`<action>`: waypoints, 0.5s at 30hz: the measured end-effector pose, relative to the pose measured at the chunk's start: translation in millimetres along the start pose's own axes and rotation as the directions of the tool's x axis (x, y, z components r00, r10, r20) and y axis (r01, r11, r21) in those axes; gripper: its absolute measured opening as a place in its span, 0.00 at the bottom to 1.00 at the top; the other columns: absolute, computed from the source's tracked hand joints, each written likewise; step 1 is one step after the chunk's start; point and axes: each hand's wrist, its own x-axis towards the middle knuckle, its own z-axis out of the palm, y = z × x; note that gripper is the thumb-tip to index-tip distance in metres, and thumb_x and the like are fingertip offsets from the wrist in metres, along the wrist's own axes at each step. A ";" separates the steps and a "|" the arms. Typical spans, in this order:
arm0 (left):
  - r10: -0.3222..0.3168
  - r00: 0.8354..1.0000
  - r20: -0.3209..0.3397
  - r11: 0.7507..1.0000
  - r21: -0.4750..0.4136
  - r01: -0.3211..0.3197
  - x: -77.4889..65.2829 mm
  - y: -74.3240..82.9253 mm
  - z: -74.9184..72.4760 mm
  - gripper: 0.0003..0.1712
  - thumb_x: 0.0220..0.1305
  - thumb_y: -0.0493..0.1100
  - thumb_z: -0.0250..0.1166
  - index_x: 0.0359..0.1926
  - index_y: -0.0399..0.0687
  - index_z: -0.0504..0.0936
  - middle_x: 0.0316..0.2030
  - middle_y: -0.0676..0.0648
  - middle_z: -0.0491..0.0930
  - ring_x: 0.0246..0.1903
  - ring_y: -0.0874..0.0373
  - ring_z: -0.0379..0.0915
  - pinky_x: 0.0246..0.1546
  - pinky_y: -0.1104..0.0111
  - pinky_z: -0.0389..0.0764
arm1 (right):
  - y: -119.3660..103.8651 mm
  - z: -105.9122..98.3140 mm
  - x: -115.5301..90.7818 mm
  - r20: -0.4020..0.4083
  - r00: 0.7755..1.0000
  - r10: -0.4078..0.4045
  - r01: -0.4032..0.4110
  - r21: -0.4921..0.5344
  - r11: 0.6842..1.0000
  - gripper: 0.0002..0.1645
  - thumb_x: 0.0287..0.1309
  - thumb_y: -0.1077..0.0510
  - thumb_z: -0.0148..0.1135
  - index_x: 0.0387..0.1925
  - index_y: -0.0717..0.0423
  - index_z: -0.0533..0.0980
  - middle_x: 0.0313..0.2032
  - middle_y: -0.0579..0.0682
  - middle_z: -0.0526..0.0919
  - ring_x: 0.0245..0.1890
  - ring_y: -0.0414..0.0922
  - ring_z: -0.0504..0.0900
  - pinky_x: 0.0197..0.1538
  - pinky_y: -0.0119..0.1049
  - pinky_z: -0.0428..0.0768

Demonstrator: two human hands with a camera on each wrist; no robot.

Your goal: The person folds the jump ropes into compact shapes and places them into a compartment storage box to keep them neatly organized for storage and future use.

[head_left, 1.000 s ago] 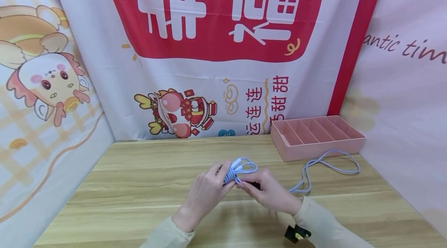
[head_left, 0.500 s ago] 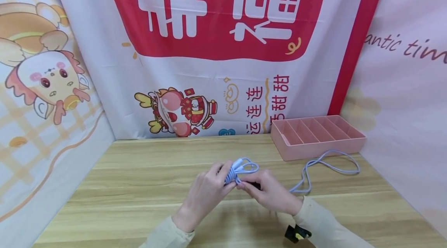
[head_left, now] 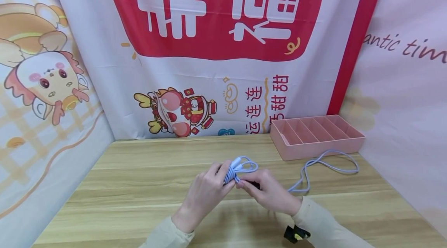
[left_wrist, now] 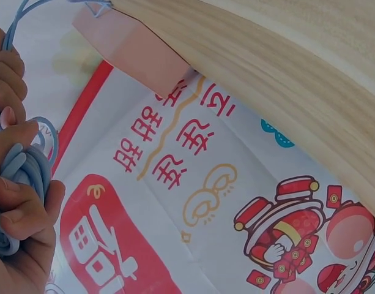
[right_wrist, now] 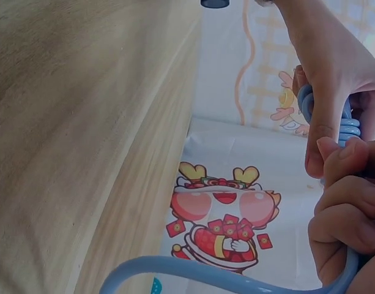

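My left hand (head_left: pixel 206 191) grips a wound bundle of light blue cable (head_left: pixel 229 176), with pale connector ends and a loop sticking out at its far side. Thumb and fingers close round the coils (left_wrist: pixel 31 174) in the left wrist view. Just to the right, my right hand (head_left: pixel 270 193) pinches the cable where it leaves the bundle. In the right wrist view its curled fingers (right_wrist: pixel 346 208) meet the left thumb at the coils. From the right hand a loose length of cable (head_left: pixel 307 174) trails over the table. Both hands are above the wooden table (head_left: pixel 139 186).
A pink divided box (head_left: pixel 316 150) with several narrow compartments stands at the table's back right, and the cable's loose loop lies in front of it. Printed cloths (head_left: pixel 216 69) hang behind and at both sides. A small black item (head_left: pixel 296 234) sits by the right sleeve.
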 end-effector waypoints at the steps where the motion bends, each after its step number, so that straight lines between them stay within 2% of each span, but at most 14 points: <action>1: -0.003 1.000 0.001 1.000 0.002 0.003 0.2 0.3 -0.2 0.28 0.51 0.44 0.78 0.49 0.34 0.79 0.33 0.41 0.80 0.22 0.59 0.78 0.18 0.73 0.78 | -0.5 0.5 0.0 -0.005 1.000 -0.009 0.009 -0.003 1.000 0.09 0.70 0.60 0.57 0.42 0.54 0.83 0.19 0.38 0.71 0.19 0.30 0.67 0.20 0.27 0.70; 5: -0.006 1.000 0.005 1.000 0.012 0.006 0.6 1.3 -1.3 0.29 0.50 0.45 0.79 0.49 0.35 0.79 0.33 0.41 0.80 0.23 0.59 0.79 0.19 0.72 0.79 | -13.6 0.1 1.8 -0.012 1.000 0.000 0.000 0.003 1.000 0.08 0.68 0.66 0.58 0.41 0.59 0.83 0.18 0.40 0.70 0.19 0.30 0.65 0.20 0.26 0.67; 8: 0.001 1.000 0.007 1.000 0.028 -0.001 0.4 1.7 -1.3 0.29 0.50 0.46 0.79 0.49 0.34 0.80 0.33 0.41 0.80 0.23 0.59 0.79 0.19 0.72 0.79 | -15.0 0.3 2.1 -0.013 1.000 0.010 -0.010 0.000 1.000 0.08 0.66 0.68 0.58 0.40 0.61 0.83 0.18 0.41 0.70 0.19 0.30 0.64 0.20 0.26 0.67; 15: 0.033 0.999 -0.002 0.998 0.056 -0.033 -0.1 1.1 -1.2 0.28 0.51 0.46 0.78 0.49 0.33 0.80 0.33 0.40 0.80 0.21 0.59 0.78 0.16 0.73 0.77 | -0.9 1.0 -1.0 -0.001 1.000 0.000 0.000 0.003 1.000 0.10 0.70 0.58 0.57 0.44 0.54 0.83 0.20 0.37 0.72 0.19 0.31 0.67 0.20 0.28 0.70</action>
